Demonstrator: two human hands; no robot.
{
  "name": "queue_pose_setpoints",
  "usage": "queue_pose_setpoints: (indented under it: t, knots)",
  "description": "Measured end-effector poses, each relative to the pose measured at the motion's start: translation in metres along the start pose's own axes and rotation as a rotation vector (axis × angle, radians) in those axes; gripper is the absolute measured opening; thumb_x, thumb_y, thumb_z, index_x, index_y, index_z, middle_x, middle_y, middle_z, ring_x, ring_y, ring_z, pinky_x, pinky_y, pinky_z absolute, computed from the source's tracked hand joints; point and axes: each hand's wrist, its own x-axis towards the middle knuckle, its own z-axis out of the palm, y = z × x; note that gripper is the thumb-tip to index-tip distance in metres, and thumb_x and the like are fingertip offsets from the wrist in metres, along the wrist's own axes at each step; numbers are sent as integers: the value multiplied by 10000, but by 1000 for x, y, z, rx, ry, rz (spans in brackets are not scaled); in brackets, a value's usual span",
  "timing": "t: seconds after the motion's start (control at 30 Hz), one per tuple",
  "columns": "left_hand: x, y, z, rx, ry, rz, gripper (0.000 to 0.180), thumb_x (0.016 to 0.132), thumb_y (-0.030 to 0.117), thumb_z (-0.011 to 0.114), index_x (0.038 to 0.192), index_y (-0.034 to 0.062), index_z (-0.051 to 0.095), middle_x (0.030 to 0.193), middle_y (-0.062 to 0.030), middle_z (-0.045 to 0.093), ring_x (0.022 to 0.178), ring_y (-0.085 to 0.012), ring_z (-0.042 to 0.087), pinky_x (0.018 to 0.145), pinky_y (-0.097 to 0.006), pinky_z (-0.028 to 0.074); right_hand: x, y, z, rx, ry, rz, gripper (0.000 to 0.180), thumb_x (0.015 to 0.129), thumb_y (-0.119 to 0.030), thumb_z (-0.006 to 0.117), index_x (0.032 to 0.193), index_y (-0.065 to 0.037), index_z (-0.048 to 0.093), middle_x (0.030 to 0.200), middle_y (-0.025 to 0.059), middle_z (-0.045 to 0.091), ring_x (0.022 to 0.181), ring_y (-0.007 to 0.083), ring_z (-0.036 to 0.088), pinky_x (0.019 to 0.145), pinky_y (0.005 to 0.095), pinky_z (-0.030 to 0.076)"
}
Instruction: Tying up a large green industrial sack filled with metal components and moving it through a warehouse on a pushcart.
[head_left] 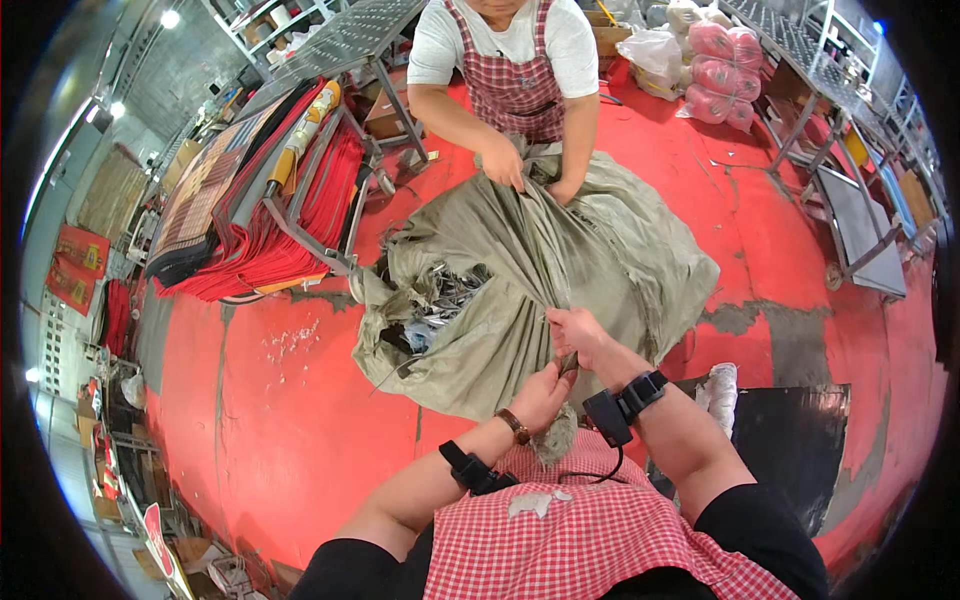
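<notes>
Sack (510, 260), lg., olive-grey woven cloth, qty 1. Lies on red floor (290, 430) betw. wearer & co-worker (510, 65); cloth gathered in folds across its middle. Opening (440, 305) at sack's L. side shows scraps, silvery-grey & bluish.

R. hand (582, 335): at sack's near edge; fingers curled closed on gathered cloth. Blk strap & box at wrist.

L. hand (541, 393): just below R. hand, same edge; fingers curled in, closed on bunched cloth. Brown-strap watch at wrist.

Co-worker's hands (503, 163), qty 2: at sack's far side, on the gathered folds; fingers bent, exact grip unclear.

Surroundings, rel. to sack:
– Rack (300, 215) w/ red-edged mats, stacked: L.
– Yellow roll (305, 130): atop same, far L.
– Red bundles (722, 75) in clear plastic, stacked: beyond, far R.
– Blk panel (785, 440), flat: near R.
– White wrapped roll (720, 400): near R., by panel.
</notes>
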Motion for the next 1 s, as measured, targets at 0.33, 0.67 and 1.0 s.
queue_pose_setpoints:
  t: [0.33,0.67,1.0]
  knots:
    - [-11,14,6,90,22,103,244,864,244,418,941,15,451,753,-168,531,706,-299,514,649,-349,400,-15,-3,-11,268,-156,83,250,843,-197,448,616,-129,369,499,-61,279,395,61,242,358,211,195]
    - [-10,11,-8,160,70,130,279,861,275,423,884,-3,433,778,-233,520,731,-380,500,623,-397,383,-5,-6,0,266,-132,91,213,852,-195,420,663,-102,387,501,-59,276,398,59,223,361,200,199]
    - [-6,16,-15,126,-46,80,279,858,264,420,878,-14,428,783,-232,530,750,-374,511,656,-396,390,0,-4,-5,330,-114,159,201,816,-180,458,647,-95,390,492,-37,298,383,72,241,344,215,211]
